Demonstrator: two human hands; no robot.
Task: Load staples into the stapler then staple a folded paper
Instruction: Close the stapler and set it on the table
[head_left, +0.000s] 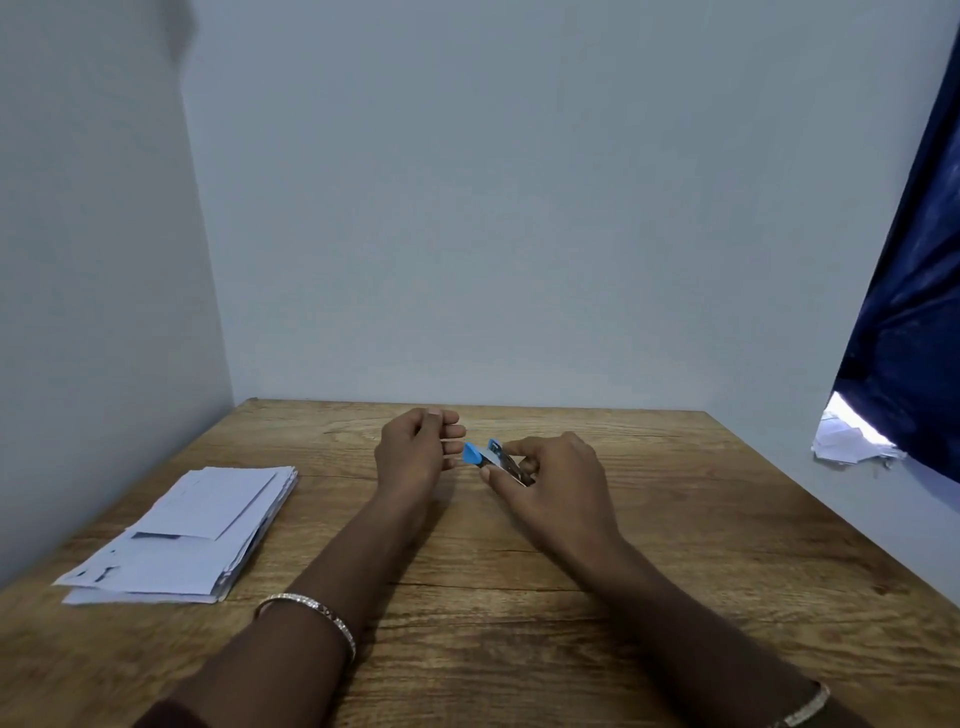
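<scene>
Your paper stack (192, 535) sits near-left on the desk (519, 597). Further out, your right hand (558, 478) has its fingers clamped on the blue stapler (493, 460) above mid-desk, and your left hand (415, 452) is loosely curled just beside it, holding nothing you can see.

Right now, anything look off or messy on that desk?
Mostly fine. The paper stack at the left is fanned and uneven, edges not squared. Crumpled paper sits off the table's right side under the dark curtain. The right hand holds the stapler.
</scene>
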